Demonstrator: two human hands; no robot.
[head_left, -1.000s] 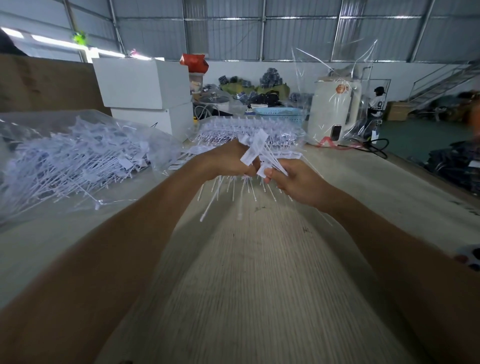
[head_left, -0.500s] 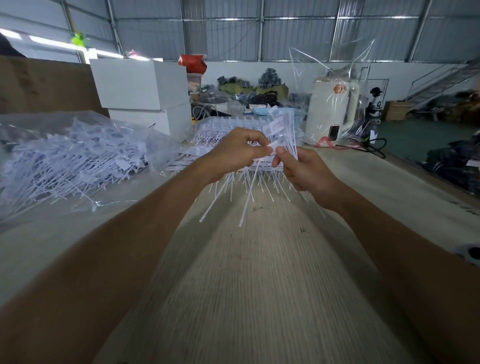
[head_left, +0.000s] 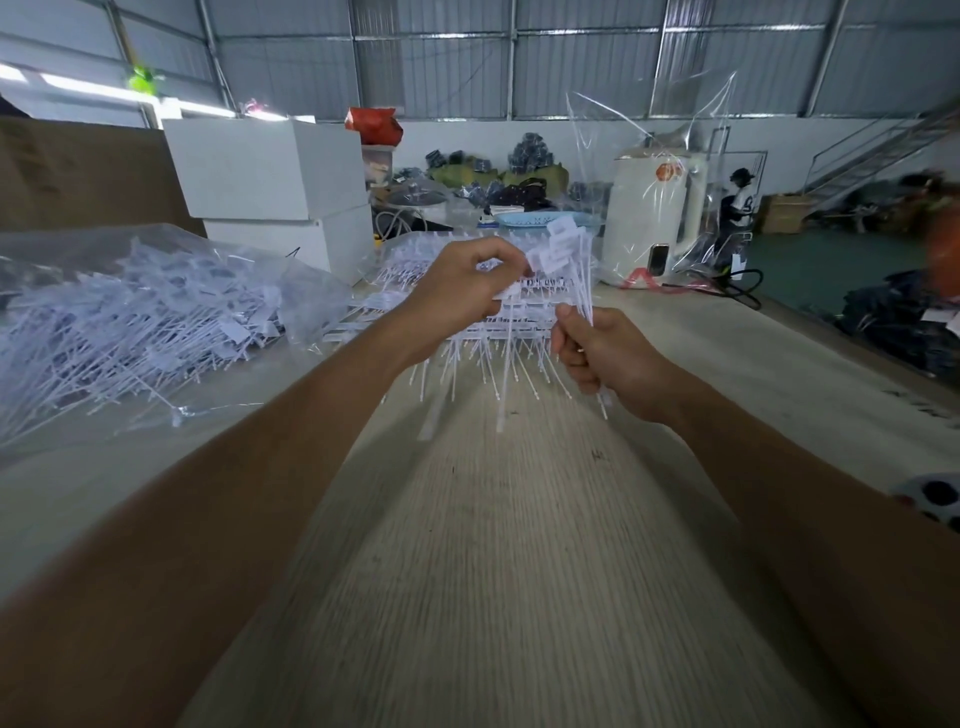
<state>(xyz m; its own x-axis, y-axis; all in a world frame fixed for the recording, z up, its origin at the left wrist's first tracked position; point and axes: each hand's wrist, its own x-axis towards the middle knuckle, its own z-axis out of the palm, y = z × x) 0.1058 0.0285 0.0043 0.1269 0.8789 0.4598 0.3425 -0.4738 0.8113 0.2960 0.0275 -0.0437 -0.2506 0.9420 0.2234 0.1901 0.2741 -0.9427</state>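
Right hand (head_left: 608, 358) clasps a small bunch of thin white plastic tag ties (head_left: 577, 280) above the pale table (head_left: 519, 571), while the left hand (head_left: 462, 291) pinches their comb-like white strip (head_left: 493, 338), which has many ties not yet pulled off, so the job seems far from done.

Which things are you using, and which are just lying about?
In use: left hand, right hand, thin white plastic tag ties.
Lying about: clear plastic bag of ties, stacked white boxes, white plastic-wrapped appliance, flat blue basket.
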